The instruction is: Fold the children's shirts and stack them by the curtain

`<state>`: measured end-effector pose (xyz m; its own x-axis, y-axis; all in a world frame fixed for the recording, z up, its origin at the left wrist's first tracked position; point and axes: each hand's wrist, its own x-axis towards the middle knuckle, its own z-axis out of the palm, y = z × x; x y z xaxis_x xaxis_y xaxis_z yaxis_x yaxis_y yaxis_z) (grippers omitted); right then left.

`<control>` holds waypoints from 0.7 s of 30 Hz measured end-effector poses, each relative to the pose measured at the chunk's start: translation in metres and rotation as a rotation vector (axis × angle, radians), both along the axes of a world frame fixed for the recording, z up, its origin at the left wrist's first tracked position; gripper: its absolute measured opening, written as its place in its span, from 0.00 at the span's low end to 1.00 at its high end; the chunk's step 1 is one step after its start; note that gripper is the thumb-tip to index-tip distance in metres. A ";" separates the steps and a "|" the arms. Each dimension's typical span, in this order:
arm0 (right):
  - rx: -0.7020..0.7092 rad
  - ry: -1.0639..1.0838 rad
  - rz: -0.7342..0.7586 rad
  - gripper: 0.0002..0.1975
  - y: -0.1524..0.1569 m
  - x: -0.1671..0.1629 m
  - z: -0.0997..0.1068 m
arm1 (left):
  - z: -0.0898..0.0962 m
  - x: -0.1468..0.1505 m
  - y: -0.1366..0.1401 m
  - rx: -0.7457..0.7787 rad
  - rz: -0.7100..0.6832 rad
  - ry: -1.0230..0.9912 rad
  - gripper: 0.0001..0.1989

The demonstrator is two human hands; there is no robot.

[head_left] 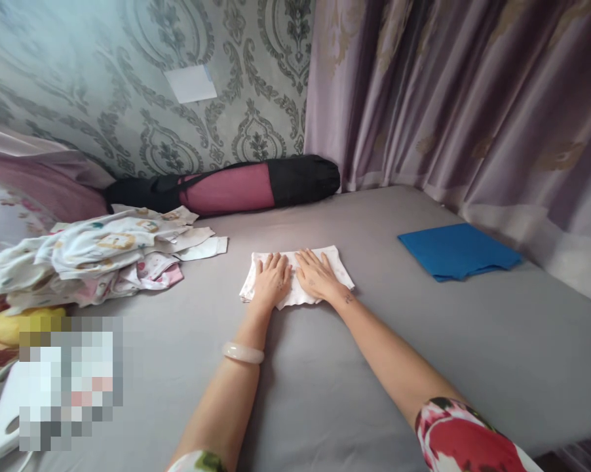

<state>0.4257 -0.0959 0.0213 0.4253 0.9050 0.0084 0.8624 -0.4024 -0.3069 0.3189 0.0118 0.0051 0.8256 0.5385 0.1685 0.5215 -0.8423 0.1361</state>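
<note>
A small white folded garment (295, 298) with a faint print lies flat on the grey bed sheet (315, 373). My left hand (272, 278) rests palm down on its left half, fingers stretched out. On the right half, my right hand (320, 274) presses flat with its fingers spread. Both hands touch the top of the cloth and grip nothing. The garment's middle and outer edges show around the hands; the parts under the palms are hidden.
To the left lies a heap of printed white clothes (103, 246). A folded blue cloth (457, 249) is at the right. Along the patterned wall lies a long pink and black bag (227, 187). Purple curtains (398, 85) hang behind. A white object (20, 400), partly blurred, sits at lower left.
</note>
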 end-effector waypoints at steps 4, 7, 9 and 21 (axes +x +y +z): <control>0.044 -0.071 -0.082 0.28 -0.005 0.006 0.000 | 0.000 -0.004 0.005 0.069 0.095 -0.081 0.25; 0.019 -0.076 -0.101 0.28 -0.006 0.008 -0.005 | -0.005 -0.005 0.010 0.052 0.130 -0.052 0.26; -0.002 -0.071 -0.102 0.28 -0.006 0.008 -0.008 | -0.009 -0.006 0.012 0.020 0.123 -0.002 0.27; -0.017 -0.038 -0.095 0.28 -0.009 0.009 -0.004 | -0.007 -0.008 0.013 -0.014 0.134 -0.007 0.25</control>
<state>0.4347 -0.1045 0.0177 0.5091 0.8606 0.0112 0.8309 -0.4881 -0.2673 0.3110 0.0246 -0.0021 0.7447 0.6466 0.1655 0.6286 -0.7628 0.1519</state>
